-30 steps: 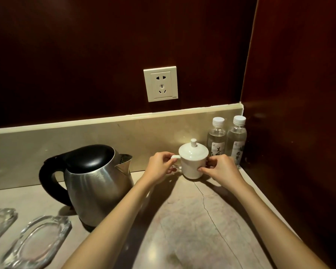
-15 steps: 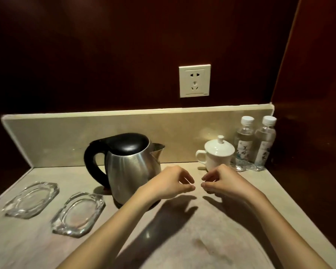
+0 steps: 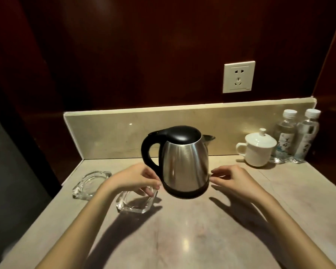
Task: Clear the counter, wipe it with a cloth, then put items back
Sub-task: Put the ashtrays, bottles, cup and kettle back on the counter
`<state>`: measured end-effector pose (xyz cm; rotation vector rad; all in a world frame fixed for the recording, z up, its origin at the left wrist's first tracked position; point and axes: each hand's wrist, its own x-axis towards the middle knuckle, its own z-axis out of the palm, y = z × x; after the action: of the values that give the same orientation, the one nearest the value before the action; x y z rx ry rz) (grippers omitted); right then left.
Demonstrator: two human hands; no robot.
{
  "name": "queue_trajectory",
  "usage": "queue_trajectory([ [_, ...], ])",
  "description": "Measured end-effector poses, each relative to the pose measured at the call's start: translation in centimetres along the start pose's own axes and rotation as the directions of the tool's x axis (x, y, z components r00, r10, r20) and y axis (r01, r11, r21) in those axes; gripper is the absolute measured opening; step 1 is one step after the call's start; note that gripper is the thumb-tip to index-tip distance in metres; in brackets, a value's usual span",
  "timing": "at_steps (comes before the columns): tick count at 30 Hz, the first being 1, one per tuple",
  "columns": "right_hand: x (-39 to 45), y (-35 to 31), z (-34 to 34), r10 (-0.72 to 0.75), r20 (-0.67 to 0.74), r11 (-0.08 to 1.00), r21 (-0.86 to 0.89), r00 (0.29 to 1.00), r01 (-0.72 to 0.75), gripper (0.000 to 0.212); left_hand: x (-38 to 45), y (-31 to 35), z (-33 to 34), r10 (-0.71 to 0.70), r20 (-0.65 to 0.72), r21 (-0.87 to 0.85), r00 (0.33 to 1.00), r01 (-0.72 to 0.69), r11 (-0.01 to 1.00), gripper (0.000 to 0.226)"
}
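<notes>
Steel kettle (image 3: 184, 162) stands mid-counter (image 3: 182, 239), left hand (image 3: 132, 179) and right hand (image 3: 233, 179) flanking its base

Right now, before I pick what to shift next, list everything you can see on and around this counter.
kettle: 1, steel body with black lid and handle, centre of the counter
lidded cup: 1, white, back right, beside the bottles
water bottles: 2, clear with white caps, back right corner, side by side
glass ashtrays: 2, clear, front left, one partly under the left hand
counter: 1, beige stone with matching backsplash
wall socket: 1, white, on the dark wall above the backsplash
left hand: fingers loosely curled at the kettle's left side, holding nothing
right hand: fingers loosely curled at the kettle's right side, holding nothing
</notes>
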<state>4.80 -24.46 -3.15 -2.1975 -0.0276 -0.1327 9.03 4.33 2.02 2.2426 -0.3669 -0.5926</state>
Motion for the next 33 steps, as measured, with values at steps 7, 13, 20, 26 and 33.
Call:
queue_trajectory([
  [7, -0.8, -2.5, 3.2, 0.004, -0.161, 1.000, 0.016, 0.987, -0.002, 0.075, 1.8, -2.2, -4.7, 0.120, -0.473, 0.058, 0.873, -0.105, 0.993, 0.052],
  [13, -0.3, -2.6, 6.0, 0.054, -0.191, 0.998, -0.007, 0.980, -0.056, 0.102, 3.9, -2.7, -3.8, 0.212, -0.370, -0.107, 0.904, -0.269, 0.957, 0.027],
  [20, 0.8, -1.3, 5.0, 0.048, -0.282, 0.993, -0.091, 0.958, -0.076, 0.097, 6.0, -1.4, -3.1, 0.237, -0.374, -0.160, 0.897, -0.314, 0.936, 0.021],
  [26, 2.1, 0.9, 1.5, 0.042, -0.277, 0.993, -0.098, 0.960, -0.072, 0.099, 9.1, 0.5, -1.2, 0.253, -0.385, -0.173, 0.888, -0.338, 0.925, 0.025],
  [33, 3.9, 2.6, -1.0, 0.015, -0.250, 0.992, -0.116, 0.968, -0.045, 0.098, 11.5, 1.5, -0.7, 0.257, -0.382, -0.163, 0.888, -0.339, 0.927, 0.026],
])
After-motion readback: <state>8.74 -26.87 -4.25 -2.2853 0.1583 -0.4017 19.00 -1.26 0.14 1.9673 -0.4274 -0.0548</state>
